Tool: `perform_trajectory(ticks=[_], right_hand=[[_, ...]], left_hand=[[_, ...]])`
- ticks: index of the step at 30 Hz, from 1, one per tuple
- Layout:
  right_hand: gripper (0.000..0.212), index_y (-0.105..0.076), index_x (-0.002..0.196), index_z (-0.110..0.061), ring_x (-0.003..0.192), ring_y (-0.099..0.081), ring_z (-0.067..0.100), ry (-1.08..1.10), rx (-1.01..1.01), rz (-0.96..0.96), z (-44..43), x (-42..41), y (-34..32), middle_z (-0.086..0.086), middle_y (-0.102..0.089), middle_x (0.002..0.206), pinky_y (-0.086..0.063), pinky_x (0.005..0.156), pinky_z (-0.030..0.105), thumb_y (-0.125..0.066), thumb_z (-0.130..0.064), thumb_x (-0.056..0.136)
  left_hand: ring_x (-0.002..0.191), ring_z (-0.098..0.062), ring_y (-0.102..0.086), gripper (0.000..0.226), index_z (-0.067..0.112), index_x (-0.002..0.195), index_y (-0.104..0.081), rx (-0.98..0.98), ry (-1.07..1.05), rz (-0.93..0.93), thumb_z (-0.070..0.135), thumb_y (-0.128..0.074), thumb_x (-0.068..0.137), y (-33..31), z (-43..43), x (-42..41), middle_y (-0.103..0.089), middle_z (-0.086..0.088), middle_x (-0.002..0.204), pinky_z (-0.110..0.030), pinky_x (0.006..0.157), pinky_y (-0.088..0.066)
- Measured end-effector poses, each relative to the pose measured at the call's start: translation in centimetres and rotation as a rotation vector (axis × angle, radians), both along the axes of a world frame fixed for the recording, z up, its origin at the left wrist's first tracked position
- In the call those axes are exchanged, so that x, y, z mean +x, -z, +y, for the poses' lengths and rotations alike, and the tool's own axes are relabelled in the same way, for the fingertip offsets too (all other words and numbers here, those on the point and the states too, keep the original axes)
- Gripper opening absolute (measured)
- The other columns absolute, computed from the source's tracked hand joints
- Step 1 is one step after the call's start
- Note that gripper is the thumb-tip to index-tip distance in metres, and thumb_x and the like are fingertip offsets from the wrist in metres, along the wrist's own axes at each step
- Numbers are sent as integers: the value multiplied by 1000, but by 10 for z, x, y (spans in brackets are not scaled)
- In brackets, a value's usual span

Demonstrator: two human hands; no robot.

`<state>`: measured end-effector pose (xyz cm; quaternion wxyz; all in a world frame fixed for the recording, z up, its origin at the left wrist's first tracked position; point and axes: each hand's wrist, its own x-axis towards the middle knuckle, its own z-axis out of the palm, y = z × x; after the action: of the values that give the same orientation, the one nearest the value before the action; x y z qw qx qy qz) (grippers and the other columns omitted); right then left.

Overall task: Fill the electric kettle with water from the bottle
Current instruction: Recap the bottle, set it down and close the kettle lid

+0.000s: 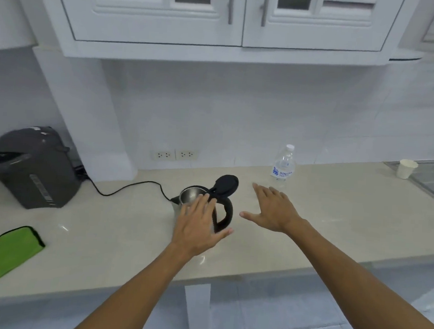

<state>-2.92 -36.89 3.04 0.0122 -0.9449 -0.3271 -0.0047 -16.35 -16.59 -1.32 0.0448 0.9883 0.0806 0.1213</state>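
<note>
Head view: your two bare hands reach out over a pale tabletop (335, 224) where the electric kettle (203, 202) stands near the middle, its black lid (226, 185) flipped up and the steel mouth open. The water bottle (284, 165) stands upright to the far right of the kettle, well apart from it, its white cap (290, 147) on.

You will likely find the bottle light and a little yielding, thin clear plastic that dents under a hard squeeze and may be slick on the label; take it around the middle of the body, then twist off the cap. The kettle looks stiff and steady, steel-walled, best held by the black handle (224, 216) on its right side.

Your left hand (198, 227) hovers over the near side of the kettle, fingers spread and extended, thumb out toward the handle, holding nothing; whether the fingertips touch the rim cannot be told. Your right hand (271, 212) floats flat and open just right of the kettle, palm down, fingers pointing toward the bottle but short of it, empty.

A grey hot-water dispenser (33, 169) sits far left, a green cloth (4, 252) at the near left edge, a paper cup (407, 168) far right.
</note>
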Motion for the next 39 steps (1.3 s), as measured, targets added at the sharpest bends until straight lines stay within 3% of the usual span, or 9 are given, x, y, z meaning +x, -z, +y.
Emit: perform_trajectory(ticks=[8, 13, 19, 24, 29, 39], right_hand=[[109, -7, 161, -10, 144, -37, 34, -68, -87, -12, 51, 14, -8, 8, -36, 160, -35, 115, 51, -39, -82, 85], [82, -22, 158, -10, 134, -49, 31, -95, -45, -79, 71, 24, -13, 8, -46, 153, -45, 106, 44, -52, -56, 97], [66, -44, 147, -14, 125, -51, 27, -218, 70, -126, 86, 38, -28, 4, -51, 145, -50, 95, 38, -67, -45, 93], [70, -42, 149, -21, 136, -40, 25, -357, 115, 9, 117, 39, -43, 2, -44, 151, -49, 100, 39, -73, -40, 89], [71, -38, 152, -25, 148, -29, 26, -468, 69, 208, 154, 34, -36, 3, -33, 161, -33, 117, 40, -73, -29, 91], [66, -38, 154, -26, 143, -38, 25, -556, -146, 330, 194, 31, -22, 1, -29, 161, -34, 113, 35, -67, -24, 95]], left_hand=[[148, -28, -47, 104, 19, 151, -52, 10, -177, -48, 93, -32, 80, 4, 70, -1, -53, -5, 157, -52, 113, -42], [157, -23, -33, 107, 20, 160, -38, -27, -250, 70, 91, -36, 79, 15, 93, 8, -41, -1, 167, -49, 121, -33], [146, -17, -47, 84, 22, 151, -47, -53, -218, 78, 79, -54, 89, 24, 104, 21, -55, 6, 153, -44, 114, -38], [143, -15, -51, 85, 26, 152, -47, -148, -215, 91, 82, -55, 88, 31, 110, 26, -54, 8, 155, -41, 112, -40], [137, -14, -57, 89, 26, 149, -53, -177, -215, 36, 86, -58, 83, 36, 115, 27, -60, 9, 149, -41, 107, -45], [142, -10, -52, 92, 28, 150, -52, -235, -224, -21, 86, -62, 79, 43, 121, 26, -59, 12, 151, -39, 110, -41]])
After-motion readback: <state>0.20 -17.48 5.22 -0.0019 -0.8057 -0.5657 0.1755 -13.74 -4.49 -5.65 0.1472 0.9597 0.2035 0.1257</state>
